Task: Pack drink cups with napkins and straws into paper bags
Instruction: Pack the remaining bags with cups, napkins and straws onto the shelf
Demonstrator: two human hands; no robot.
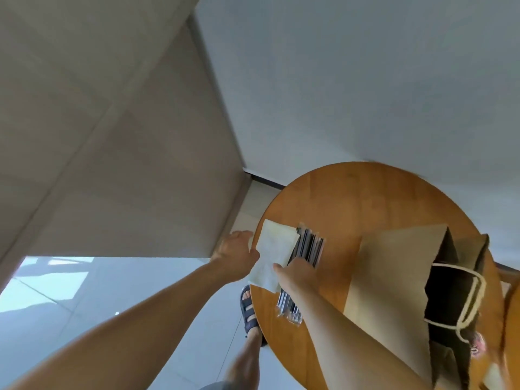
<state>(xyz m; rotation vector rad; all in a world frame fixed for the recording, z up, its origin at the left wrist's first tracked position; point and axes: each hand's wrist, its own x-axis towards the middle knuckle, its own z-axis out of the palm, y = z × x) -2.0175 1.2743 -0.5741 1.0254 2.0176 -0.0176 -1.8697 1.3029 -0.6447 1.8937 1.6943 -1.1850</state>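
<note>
At the table [351, 198] edge: napkin [274, 246] in hand

Left hand [235, 256] pinches the white napkin's edge. Right hand [299, 274] rests across napkin and straws [309, 247]; its grip is hidden. Paper bag [394, 277] lies open just beside.

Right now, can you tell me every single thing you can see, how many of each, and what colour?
table: one, round, brown wood, lower right.
paper bag: one, brown, on the table right of the straws, mouth open.
rope handles: white, at the bag's mouth; count unclear.
napkins: white, exact count unclear, at the table's left edge.
straws: a bundle, too many to count, dark in clear wrappers, beside and partly under the napkins.
floor: pale tiles, lower left.
sandal: one, dark, on a foot below the table's edge.
left hand: one, pinches the napkins at the table's edge.
right hand: one, rests on the straws, thumb on the napkins; grip unclear.
</note>
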